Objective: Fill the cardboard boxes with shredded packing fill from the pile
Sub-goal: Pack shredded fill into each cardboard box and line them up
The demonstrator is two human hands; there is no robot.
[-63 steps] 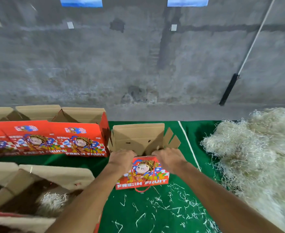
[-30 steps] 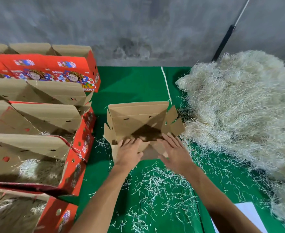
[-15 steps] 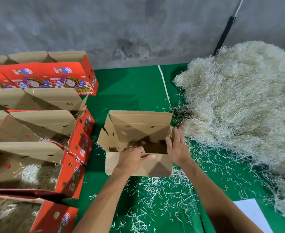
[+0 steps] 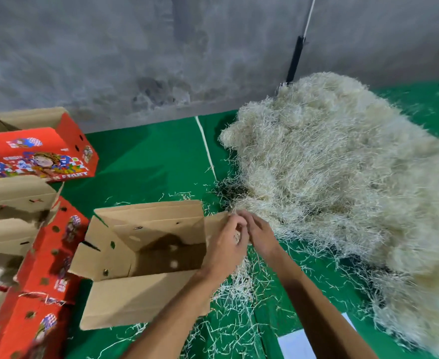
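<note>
Entry: person, as seen from the head view.

- Two forearms are being shown, entering the frame from about 6 o'clock and narrowing toward 12 o'clock.
- Both forearms are being seen bare up to the frame edge; no sleeve, cuff or glove is being worn on the visible length.
- Left hand [image 4: 226, 244]: no ring, watch, band or strap is being displayed at fingers or wrist.
- Right hand [image 4: 261, 233]: likewise unadorned; the wrist is being left uncovered.
- Fingernails are being blurred by motion and cannot be told.
- Nothing above the forearms is being shown.
</note>
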